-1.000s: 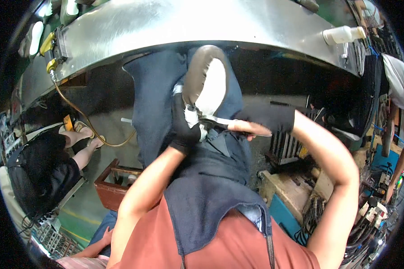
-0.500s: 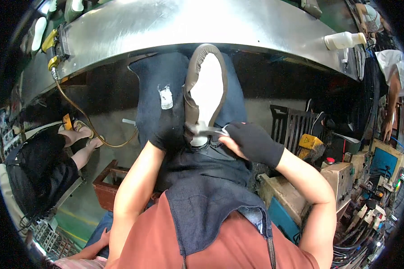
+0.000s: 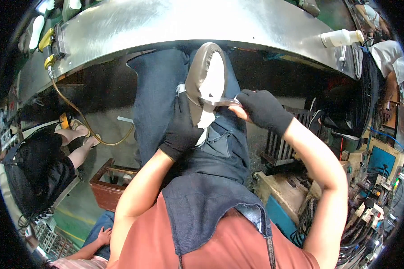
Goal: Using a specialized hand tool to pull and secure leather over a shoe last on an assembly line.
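Note:
A brown-grey leather shoe upper lies sole side up along my thighs, its toe toward the workbench. Its gathered edge surrounds a white inner sole. My left hand, in a black fingerless glove, grips the shoe from the left near the heel; white wrapping shows by a fingertip. From the right, my right hand, gloved likewise, closes around a hammer-like metal tool. The tool's head reaches over the middle of the sole. Blur and overlap hide its exact shape and whether it touches.
A metal workbench curves across the front, bearing a yellow air tool with a hose and a white bottle. A wooden stool and a seated person are at left. Machines crowd the right.
The tool and my right hand have moved up from the heel toward mid-sole. My left hand has turned inward around the heel, and the shoe has tilted slightly.

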{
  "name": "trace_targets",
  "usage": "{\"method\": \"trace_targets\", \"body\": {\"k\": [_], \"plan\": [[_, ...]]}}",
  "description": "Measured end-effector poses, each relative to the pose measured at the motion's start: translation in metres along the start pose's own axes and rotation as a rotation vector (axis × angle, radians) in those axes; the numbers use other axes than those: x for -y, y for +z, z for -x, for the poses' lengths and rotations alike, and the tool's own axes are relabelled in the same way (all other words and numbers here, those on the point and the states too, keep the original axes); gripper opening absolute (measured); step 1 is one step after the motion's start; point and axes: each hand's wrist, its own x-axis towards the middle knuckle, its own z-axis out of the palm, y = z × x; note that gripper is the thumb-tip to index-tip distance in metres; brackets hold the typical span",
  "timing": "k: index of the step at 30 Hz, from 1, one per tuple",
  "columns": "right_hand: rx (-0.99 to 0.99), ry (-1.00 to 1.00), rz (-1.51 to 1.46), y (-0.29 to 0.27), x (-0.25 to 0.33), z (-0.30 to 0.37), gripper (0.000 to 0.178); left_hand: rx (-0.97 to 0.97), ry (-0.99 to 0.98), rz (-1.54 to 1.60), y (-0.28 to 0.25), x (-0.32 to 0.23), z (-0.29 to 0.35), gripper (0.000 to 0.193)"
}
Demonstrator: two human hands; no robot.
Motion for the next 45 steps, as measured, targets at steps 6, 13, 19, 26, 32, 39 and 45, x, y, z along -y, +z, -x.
{"method": "trace_targets", "body": {"k": [6, 13, 19, 26, 32, 39, 45], "plan": [[-0.126, -0.152, -0.048, 0.029, -0.024, -0.020, 0.040, 0.031, -0.272, 0.589, -0.005, 0.006, -0.011, 0.087], [-0.100, -0.130, -0.130, 0.009, -0.010, -0.012, 0.038, -0.283, -0.170, 0.271, 0.011, 0.015, -0.029, 0.057], [0.342, 0.016, 0.006, -0.081, 0.036, 0.011, 0.046, -0.147, -0.281, 0.063, -0.008, 0.000, -0.032, 0.073], [0.092, 0.079, -0.345, -0.011, 0.056, 0.008, 0.044, 0.064, -0.157, 0.626, -0.060, -0.023, -0.045, 0.033], [0.080, 0.316, -0.597, -0.030, 0.039, 0.026, 0.046, 0.384, -0.502, 1.068, -0.042, -0.007, -0.033, 0.065], [-0.019, 0.178, -0.217, -0.001, 0.017, 0.006, 0.032, 0.057, 0.012, 0.239, -0.022, -0.007, -0.030, 0.096], [-0.162, -0.052, -0.213, 0.041, -0.029, -0.020, 0.029, 0.085, -0.183, 0.175, -0.049, -0.025, -0.042, 0.079]]}}
